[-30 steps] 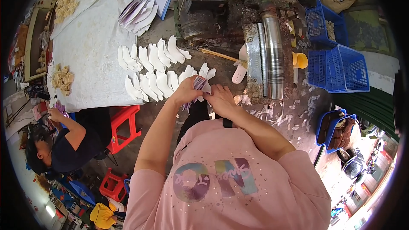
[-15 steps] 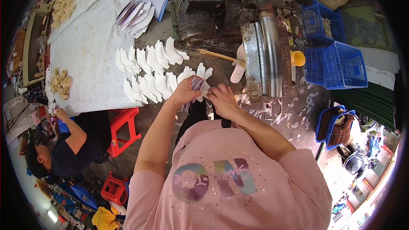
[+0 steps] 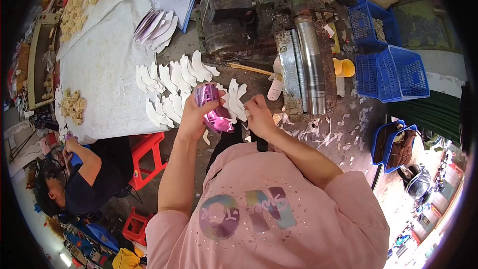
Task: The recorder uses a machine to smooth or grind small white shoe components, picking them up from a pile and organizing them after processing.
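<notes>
My left hand (image 3: 191, 117) is closed round a stack of shiny purple curved cut pieces (image 3: 218, 114), its glossy face turned up. To the right, my right hand (image 3: 260, 117) is apart from the stack, its fingers bent and pressed together. Something small and pale shows at those fingertips, but I cannot make out what it is. Just beyond both hands, white curved cut pieces (image 3: 179, 75) lie overlapping in two rows along the table edge. My left hand and the purple stack cover part of the nearer row.
A machine with a shiny metal roller (image 3: 311, 65) stands right of the rows, beside a wooden stick (image 3: 251, 68). A clipboard (image 3: 186, 5) and a fanned stack of cut pieces (image 3: 157, 30) lie beyond. Blue crates (image 3: 398, 74) stand right; a co-worker (image 3: 92, 179) sits left near a red stool (image 3: 149, 162).
My left hand has moved left and turned the stack, so its purple face now shows. My right hand has drawn away from it to the right.
</notes>
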`<state>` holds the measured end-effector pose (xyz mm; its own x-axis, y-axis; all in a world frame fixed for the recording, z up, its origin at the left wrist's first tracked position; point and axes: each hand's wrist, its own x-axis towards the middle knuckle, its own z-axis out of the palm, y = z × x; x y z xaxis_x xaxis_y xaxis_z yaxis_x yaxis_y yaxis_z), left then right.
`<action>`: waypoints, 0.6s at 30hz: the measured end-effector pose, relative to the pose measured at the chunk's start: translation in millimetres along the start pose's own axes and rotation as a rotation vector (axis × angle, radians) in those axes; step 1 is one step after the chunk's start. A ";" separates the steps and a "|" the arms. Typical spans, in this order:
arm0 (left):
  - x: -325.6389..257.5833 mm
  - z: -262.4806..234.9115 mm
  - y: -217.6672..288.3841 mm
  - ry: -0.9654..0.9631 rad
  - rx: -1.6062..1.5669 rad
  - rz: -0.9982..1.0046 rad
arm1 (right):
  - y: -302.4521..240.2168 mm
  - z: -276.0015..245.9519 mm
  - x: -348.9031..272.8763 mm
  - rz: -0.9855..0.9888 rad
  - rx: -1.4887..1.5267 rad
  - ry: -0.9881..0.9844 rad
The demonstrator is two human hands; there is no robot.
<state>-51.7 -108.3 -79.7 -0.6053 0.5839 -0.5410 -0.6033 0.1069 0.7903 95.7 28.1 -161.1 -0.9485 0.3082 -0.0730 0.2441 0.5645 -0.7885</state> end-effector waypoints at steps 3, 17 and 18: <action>-19.3 4.9 13.1 -0.011 -0.170 0.111 | -51.6 -38.1 12.4 -0.016 0.217 0.044; -40.6 89.1 31.6 -0.025 -0.147 0.506 | -110.2 -100.1 27.1 -0.297 0.196 0.354; -39.2 89.4 30.3 -0.041 -0.131 0.514 | -108.8 -101.9 27.4 -0.305 0.223 0.358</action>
<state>0.2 -56.0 -8.8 -0.8207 0.5658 -0.0795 -0.2953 -0.3010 0.9068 63.7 53.2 -15.0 -0.8318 0.4197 0.3633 -0.1186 0.5050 -0.8549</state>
